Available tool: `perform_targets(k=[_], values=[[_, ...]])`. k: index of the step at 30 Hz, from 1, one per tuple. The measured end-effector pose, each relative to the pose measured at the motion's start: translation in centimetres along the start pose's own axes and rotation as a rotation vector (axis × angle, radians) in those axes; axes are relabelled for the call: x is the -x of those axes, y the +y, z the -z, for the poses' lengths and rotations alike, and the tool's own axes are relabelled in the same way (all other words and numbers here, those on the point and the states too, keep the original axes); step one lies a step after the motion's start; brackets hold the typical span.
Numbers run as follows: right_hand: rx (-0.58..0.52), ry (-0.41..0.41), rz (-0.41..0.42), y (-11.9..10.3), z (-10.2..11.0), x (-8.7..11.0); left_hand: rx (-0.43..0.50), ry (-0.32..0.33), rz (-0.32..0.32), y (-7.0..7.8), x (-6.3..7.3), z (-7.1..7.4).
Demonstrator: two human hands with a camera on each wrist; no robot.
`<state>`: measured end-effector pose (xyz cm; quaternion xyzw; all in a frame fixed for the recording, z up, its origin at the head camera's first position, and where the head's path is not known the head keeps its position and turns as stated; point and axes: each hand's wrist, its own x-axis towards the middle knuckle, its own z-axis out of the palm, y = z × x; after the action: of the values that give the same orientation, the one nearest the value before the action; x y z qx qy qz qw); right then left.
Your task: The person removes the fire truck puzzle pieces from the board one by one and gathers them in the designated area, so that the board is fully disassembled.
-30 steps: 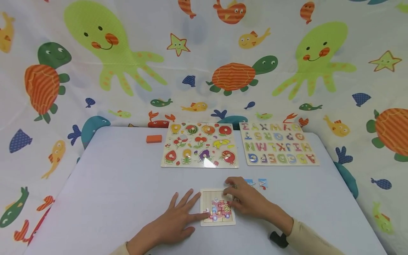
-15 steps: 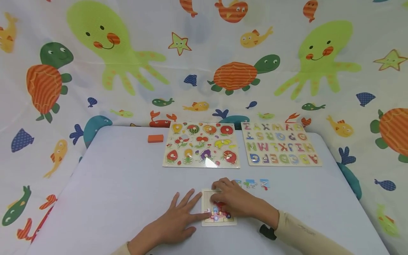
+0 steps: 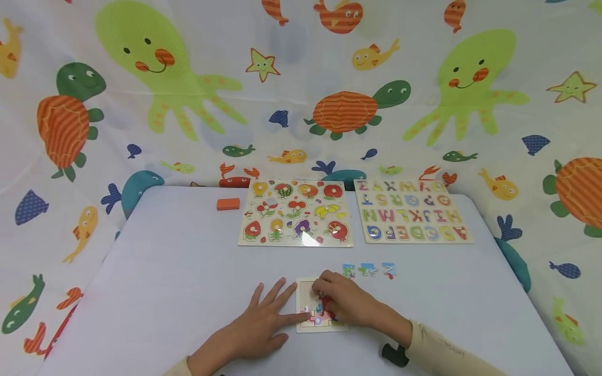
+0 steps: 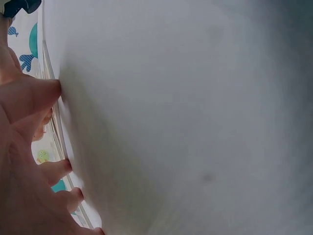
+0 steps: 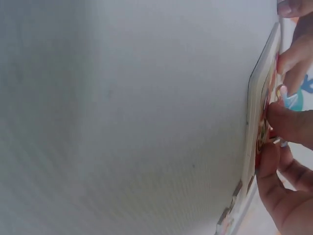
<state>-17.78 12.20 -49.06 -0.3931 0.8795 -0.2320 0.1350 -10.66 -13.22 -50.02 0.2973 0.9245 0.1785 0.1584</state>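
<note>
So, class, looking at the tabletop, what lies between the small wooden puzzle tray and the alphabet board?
Three loose jigsaw pieces lie in a row between the puzzle tray and the alphabet board; the head view shows them.

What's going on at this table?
A person is working on a small jigsaw in a wooden tray. The left hand lies spread, its index finger on the tray's lower left; the right hand is over the tray and appears to pinch a piece, mostly hidden. The puzzle is unfinished: bare wood shows at upper left, and three loose pieces lie beyond the tray. Fruit board and alphabet board sit farther back.
</note>
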Motion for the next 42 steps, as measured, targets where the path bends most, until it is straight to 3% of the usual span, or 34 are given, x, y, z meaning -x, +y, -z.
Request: perform_targets(k=[6,11,17,21,25,35,42], values=[[-0.117,0.03,-0.043,0.7,-0.4,0.0,0.007,0.0,-0.004,-0.1,0.0,0.1],[-0.221,0.052,-0.022,1.2,-0.3,0.1,0.001,0.002,-0.001,0.0,0.0,0.0],[-0.33,0.004,-0.01,2.6,2.8,1.8,-0.001,-0.003,0.009,0.2,-0.1,-0.1],[-0.277,-0.043,-0.085,4.8,5.7,3.3,0.002,-0.001,0.018,0.2,-0.1,-0.1],[-0.214,-0.077,-0.124,6.7,6.9,4.3,0.011,0.0,0.023,0.2,0.0,-0.2],[0.018,-0.013,-0.111,7.4,6.2,4.2,0.007,0.01,0.02,-0.1,-0.1,-0.4],[0.073,-0.039,-0.131,7.3,5.9,4.2,0.002,0.005,0.019,0.1,0.0,-0.3]])
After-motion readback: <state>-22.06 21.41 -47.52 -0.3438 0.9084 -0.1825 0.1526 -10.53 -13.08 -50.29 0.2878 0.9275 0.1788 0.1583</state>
